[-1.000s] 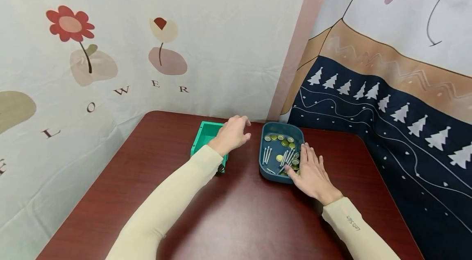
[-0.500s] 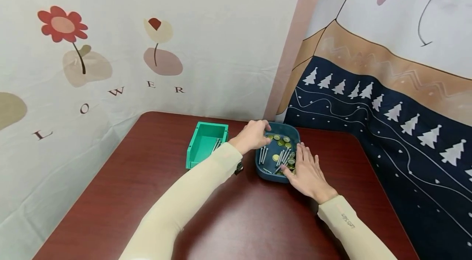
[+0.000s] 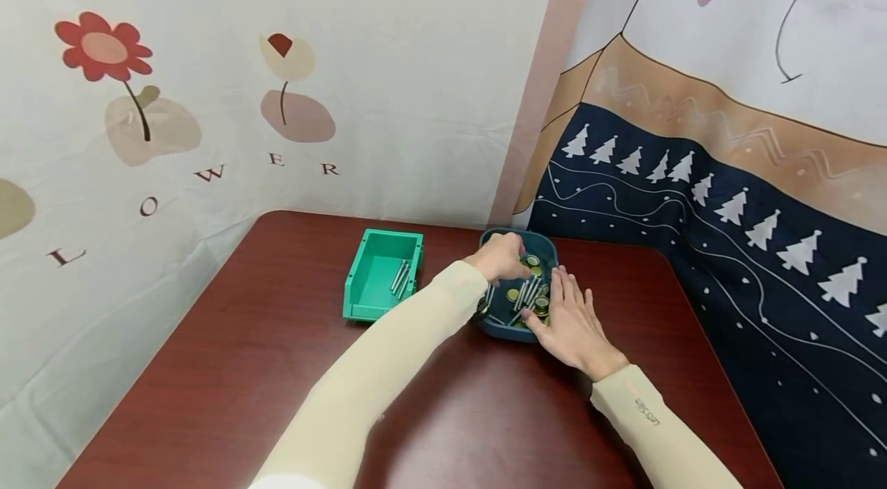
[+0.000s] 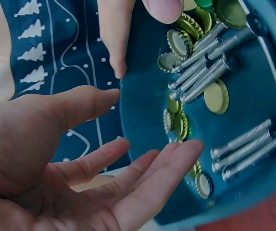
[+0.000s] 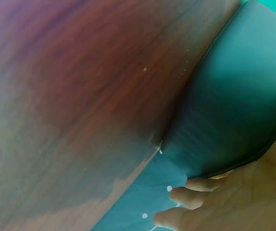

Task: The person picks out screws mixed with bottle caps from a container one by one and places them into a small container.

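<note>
A blue tray (image 3: 509,333) with rounded corners stands at the back of the table, holding metal bolts (image 4: 248,149) and gold-green bottle caps (image 4: 217,97). Over its left half is my left hand (image 3: 500,256). The left wrist view shows that hand's fingers (image 4: 159,185) spread and slightly bent above the caps, nothing between them. My right hand (image 3: 575,327) rests along the tray's right side, fingers fairly straight and thumb over the rim. In the right wrist view, the palm (image 5: 253,202) lies beside the tray's outer wall (image 5: 234,96).
Left of the tray stands a green bin (image 3: 373,273) with several bolts (image 3: 400,279) inside. Both containers are on a dark red-brown table (image 3: 277,366). Printed cloths (image 3: 416,88) hang close behind the table's back edge and along its right side.
My left hand has moved right from the green bin to over the blue tray, uncovering the bolts in the bin. My right hand stays at the tray's side. The head view has shifted slightly.
</note>
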`<action>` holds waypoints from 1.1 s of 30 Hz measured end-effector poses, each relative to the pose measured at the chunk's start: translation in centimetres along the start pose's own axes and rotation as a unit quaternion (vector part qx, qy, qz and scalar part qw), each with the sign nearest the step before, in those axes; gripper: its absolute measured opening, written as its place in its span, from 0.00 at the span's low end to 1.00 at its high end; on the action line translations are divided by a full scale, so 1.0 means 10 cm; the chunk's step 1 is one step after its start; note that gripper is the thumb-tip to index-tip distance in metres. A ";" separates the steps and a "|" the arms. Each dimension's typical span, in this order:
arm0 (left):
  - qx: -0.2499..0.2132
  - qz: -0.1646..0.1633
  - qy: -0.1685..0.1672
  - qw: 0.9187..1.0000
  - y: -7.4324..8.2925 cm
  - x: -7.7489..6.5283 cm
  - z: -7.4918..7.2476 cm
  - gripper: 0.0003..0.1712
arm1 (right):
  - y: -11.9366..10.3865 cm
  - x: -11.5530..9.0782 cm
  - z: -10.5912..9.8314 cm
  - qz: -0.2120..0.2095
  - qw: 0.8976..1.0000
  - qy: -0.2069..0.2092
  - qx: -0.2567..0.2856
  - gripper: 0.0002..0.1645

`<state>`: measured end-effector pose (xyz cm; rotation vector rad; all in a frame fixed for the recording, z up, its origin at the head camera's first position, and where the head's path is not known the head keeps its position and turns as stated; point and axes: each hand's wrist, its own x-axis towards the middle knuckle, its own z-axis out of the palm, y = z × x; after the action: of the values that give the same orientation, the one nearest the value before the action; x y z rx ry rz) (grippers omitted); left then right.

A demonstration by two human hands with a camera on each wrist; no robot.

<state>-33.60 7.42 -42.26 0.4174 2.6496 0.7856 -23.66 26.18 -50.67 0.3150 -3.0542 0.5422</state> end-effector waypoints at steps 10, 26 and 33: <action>0.004 -0.084 -0.091 0.992 -0.20 0.91 0.32 0.28 | -0.05 0.03 0.03 -0.012 1.000 0.005 0.003 0.64; 0.048 -0.128 -0.129 0.982 -0.03 1.01 0.53 0.26 | -0.05 0.03 0.01 -0.010 1.000 0.009 0.004 0.64; 0.095 -0.115 -0.179 0.973 0.31 0.48 0.25 0.41 | -0.03 0.02 0.02 -0.011 1.000 0.012 0.003 0.63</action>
<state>-36.31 12.81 -43.61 0.2633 2.3816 0.3486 -23.75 25.78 -50.77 0.3386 -3.0235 0.5487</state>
